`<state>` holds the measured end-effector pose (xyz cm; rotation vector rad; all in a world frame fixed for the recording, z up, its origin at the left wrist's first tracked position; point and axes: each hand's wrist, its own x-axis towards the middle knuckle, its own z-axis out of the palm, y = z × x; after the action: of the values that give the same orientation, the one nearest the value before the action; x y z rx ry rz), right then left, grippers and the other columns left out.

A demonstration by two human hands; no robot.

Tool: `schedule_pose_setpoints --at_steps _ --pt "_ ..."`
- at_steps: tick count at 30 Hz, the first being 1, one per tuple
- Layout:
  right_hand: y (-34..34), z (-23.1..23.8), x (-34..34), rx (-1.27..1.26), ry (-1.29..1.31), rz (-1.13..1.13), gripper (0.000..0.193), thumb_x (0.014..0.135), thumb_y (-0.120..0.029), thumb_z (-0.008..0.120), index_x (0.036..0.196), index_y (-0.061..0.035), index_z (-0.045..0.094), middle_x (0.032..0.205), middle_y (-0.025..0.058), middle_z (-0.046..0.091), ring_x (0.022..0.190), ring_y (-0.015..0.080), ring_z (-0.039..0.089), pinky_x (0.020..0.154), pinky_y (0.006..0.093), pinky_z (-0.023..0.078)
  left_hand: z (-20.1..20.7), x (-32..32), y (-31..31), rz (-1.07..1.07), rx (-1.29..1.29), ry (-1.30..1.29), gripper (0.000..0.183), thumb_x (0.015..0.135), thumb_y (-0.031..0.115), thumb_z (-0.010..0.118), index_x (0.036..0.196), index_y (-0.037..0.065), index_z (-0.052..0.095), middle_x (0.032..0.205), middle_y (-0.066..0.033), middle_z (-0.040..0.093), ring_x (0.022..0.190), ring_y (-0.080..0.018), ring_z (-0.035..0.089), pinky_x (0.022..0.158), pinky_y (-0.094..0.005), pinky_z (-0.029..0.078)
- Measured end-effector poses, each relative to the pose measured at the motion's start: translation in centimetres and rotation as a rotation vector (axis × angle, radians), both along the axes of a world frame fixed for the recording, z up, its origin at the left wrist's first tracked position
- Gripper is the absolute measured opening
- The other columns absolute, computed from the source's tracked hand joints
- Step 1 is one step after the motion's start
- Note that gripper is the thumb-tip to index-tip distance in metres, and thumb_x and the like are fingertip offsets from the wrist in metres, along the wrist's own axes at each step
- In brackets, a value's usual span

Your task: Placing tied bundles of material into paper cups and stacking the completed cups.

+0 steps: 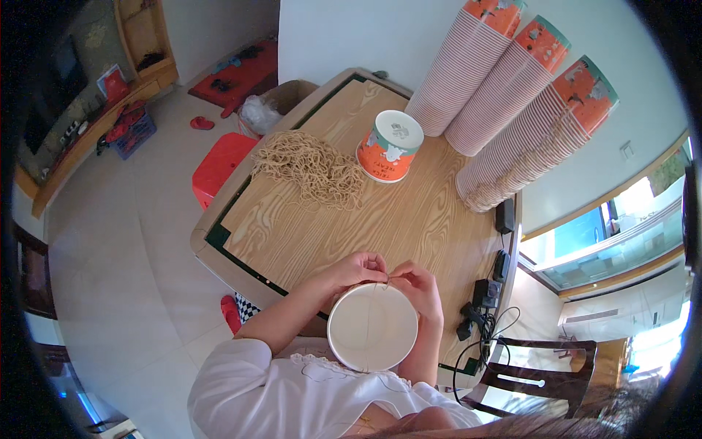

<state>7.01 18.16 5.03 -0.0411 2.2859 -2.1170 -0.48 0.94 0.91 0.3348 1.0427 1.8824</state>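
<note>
A white-lined paper bucket [351,333] leans against my body at the table's near edge, its open mouth turned up toward me. A thin tan cord [368,322] runs across the mouth to the far rim. At that rim my left hand [360,269] is closed, its fingertips pinching the cord. My right hand [420,289] comes round the bucket's right side and pinches the cord close beside the left fingertips. The fingers partly hide where the cord meets the rim. A tangled heap of tan cords [311,170] lies farther off on the table.
An orange and green paper bucket [387,157] stands upside down on the wooden table [292,234]. Tall nested bucket stacks [497,91] lean at the back right, cords draped over the nearest. Black adapters [485,293] and cables edge the right side. A red stool [219,164] stands left, a dark chair [541,373] right.
</note>
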Motion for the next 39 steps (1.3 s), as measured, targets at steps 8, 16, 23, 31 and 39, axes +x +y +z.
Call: schedule_pose_setpoints --at_steps 8,16,23,31,39 --pt "-0.1 0.1 -0.3 0.010 -0.083 -0.032 0.006 0.080 0.004 0.057 0.081 -0.0016 0.056 0.073 -0.0013 0.055 0.069 0.0051 0.052 0.063 0.0187 0.041 0.2 0.1 0.0 0.006 -0.085 0.097 0.014 0.077 0.006 0.064 0.089 0.002 0.060 0.079 -0.0041 0.062 0.071 -0.0104 0.059 0.064 -0.0218 0.048" --pt "0.1 -0.7 -0.5 -0.043 0.005 -0.021 0.010 0.078 0.007 0.055 0.085 -0.0005 0.056 0.083 0.0017 0.056 0.081 0.0072 0.053 0.072 0.0202 0.042 1.0 0.1 0.0 -0.018 -0.142 0.098 0.018 0.078 0.013 0.066 0.091 0.001 0.062 0.080 -0.0037 0.062 0.071 -0.0096 0.059 0.064 -0.0220 0.047" --pt "-0.1 -0.1 -0.4 -0.135 -0.086 -0.054 0.020 0.080 0.006 0.054 0.099 0.0006 0.059 0.097 0.0057 0.061 0.090 0.0112 0.056 0.079 0.0225 0.044 1.0 0.2 -0.4 0.021 -0.108 0.076 0.016 0.079 0.012 0.064 0.090 0.001 0.061 0.082 -0.0044 0.063 0.072 -0.0105 0.059 0.066 -0.0227 0.048" --pt "0.8 -1.9 -0.4 -0.080 -0.152 -0.008 0.009 0.079 0.000 0.061 0.089 0.0013 0.060 0.080 0.0033 0.061 0.075 0.0103 0.057 0.068 0.0230 0.047 0.5 0.2 -0.4 -0.003 -0.089 0.065 0.017 0.080 0.013 0.063 0.091 0.001 0.061 0.083 -0.0045 0.063 0.074 -0.0106 0.059 0.068 -0.0229 0.048" --pt "0.5 -1.2 0.1 -0.045 -0.154 -0.074 0.004 0.079 0.002 0.061 0.077 -0.0008 0.058 0.070 0.0008 0.059 0.062 0.0061 0.054 0.055 0.0191 0.043 0.4 0.1 -0.3 0.064 -0.048 0.046 0.013 0.081 0.015 0.061 0.087 0.004 0.059 0.074 0.0005 0.057 0.063 -0.0066 0.052 0.059 -0.0210 0.043"
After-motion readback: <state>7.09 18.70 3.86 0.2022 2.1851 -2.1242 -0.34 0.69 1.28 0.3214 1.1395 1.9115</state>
